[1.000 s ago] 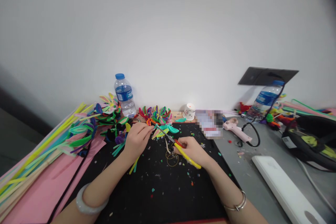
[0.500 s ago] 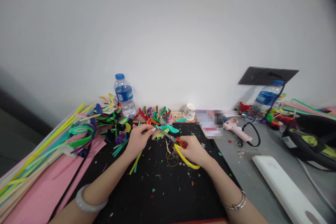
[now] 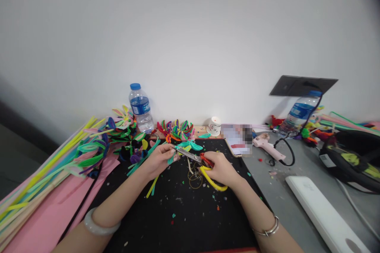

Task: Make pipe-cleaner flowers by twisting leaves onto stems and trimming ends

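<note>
My right hand [image 3: 221,169] is closed around scissors [image 3: 188,154] with red and yellow handles. Their blades point left, with the tips at the fingers of my left hand [image 3: 158,162]. That hand pinches a teal pipe cleaner [image 3: 171,159], part of which shows below the fingertips; the rest is hidden by the hand. Just behind the blades lie teal leaf-shaped loops [image 3: 192,145] of pipe cleaner. Yellow and teal strips [image 3: 152,186] lie on the black mat [image 3: 178,221] beneath my left wrist.
Pipe cleaners [image 3: 38,166] and a water bottle [image 3: 140,106] stand left. Behind the mat are colourful pipe-cleaner shapes [image 3: 179,129] and a paper cup [image 3: 213,126]. To the right lie a phone [image 3: 237,148], a pink glue gun [image 3: 270,149] and a white box-like device [image 3: 320,209]. Scraps dot the mat.
My left hand has turned and dropped slightly, and a teal end now shows below its fingers. The scissors have shifted a little to the right with my right hand.
</note>
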Available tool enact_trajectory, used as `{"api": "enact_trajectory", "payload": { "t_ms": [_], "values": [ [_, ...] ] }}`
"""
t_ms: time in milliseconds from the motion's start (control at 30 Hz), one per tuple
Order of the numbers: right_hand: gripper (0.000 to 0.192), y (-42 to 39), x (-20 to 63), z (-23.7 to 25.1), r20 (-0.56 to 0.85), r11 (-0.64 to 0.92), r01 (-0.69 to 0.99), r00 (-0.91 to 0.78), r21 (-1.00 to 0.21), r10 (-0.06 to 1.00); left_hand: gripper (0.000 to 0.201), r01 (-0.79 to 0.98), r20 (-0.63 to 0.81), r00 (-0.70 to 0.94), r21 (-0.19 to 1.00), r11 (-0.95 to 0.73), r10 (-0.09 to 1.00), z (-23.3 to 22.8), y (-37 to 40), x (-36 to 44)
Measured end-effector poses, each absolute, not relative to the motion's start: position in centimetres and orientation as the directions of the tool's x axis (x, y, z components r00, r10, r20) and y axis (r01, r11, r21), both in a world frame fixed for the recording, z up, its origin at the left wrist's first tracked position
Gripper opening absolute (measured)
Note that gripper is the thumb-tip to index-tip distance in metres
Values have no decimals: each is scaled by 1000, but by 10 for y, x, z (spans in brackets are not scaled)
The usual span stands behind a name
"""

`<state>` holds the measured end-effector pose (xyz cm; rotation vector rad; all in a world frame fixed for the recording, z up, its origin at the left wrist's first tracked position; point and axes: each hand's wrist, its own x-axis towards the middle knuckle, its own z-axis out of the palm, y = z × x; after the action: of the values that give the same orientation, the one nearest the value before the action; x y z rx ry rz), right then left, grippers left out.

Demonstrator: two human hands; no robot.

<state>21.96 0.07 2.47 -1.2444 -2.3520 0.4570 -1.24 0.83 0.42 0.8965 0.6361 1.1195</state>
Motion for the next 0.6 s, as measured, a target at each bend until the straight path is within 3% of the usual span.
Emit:
{"api": "enact_trajectory", "payload": {
  "t_ms": [367,600],
  "values": [
    [30,-5,212,29,90,407,795,-413,-450,906,17,-440,22,198,895,69,980,-1,10,-9],
    [31,-6,210,25,95,369,830,-364,-418,926,16,-244,82,58,968,-65,995,-3,11,-7]
  ]
}}
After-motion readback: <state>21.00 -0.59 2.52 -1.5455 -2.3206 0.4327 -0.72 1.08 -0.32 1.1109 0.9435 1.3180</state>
